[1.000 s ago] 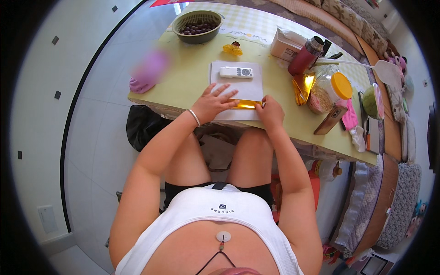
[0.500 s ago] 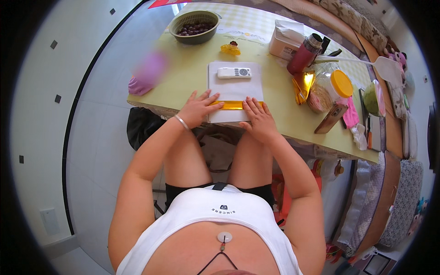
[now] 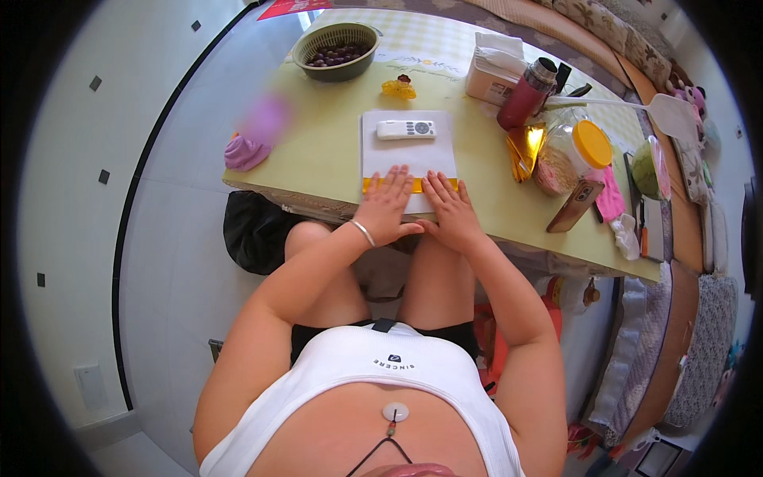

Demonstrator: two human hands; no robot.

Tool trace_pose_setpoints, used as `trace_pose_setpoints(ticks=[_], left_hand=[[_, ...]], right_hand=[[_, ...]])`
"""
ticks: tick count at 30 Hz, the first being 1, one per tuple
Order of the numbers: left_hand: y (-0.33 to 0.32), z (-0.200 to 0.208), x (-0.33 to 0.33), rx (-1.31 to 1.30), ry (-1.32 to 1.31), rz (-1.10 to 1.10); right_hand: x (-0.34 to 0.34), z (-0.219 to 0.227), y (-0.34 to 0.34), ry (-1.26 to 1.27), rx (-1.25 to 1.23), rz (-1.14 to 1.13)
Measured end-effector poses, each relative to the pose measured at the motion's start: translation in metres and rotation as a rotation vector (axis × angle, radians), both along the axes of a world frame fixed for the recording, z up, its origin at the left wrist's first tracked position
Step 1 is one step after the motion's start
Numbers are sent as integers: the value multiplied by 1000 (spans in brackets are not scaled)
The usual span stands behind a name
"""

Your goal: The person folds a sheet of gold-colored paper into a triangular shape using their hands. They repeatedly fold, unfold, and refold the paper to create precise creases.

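A shiny gold strip (image 3: 417, 186) lies crosswise over the lower part of white paper (image 3: 407, 155) at the near table edge. My left hand (image 3: 385, 205) rests flat with its fingers stretched over the strip's left half. Beside it, my right hand (image 3: 450, 205) lies flat, fingers extended across the strip's right half. The two thumbs nearly touch below the strip. Both hands are open, and their fingers hide much of the strip. Farther up on the paper sits a white remote control (image 3: 406, 129).
A green basket (image 3: 336, 73) with dark round fruit stands at the far left, near a yellow hair clip (image 3: 399, 88). To the right are a tissue pack (image 3: 494, 71), a red thermos (image 3: 528, 95), gold foil (image 3: 525, 149), a yellow-lidded jar (image 3: 568, 159) and a phone (image 3: 574, 207). Purple cloth (image 3: 246, 153) lies left.
My left hand has slid rightward along the gold strip from its left end, coming close to my right hand. The right hand stays in nearly the same place.
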State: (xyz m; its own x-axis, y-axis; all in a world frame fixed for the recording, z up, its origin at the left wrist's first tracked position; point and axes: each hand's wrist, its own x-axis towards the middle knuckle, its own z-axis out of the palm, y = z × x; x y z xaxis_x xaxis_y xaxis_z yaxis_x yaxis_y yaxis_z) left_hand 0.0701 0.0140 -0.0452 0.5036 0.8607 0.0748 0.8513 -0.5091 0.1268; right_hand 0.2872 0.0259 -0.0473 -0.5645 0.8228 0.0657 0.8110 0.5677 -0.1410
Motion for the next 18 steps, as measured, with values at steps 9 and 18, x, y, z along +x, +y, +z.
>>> trace_pose_setpoints(ticks=[9,18], left_hand=[[-21,-3,-59,-31,-22,99],[10,32,-49,62,64,142]], right_hand=[[18,-19,9,407,3,-40],[3,36,29,-165,318,112]])
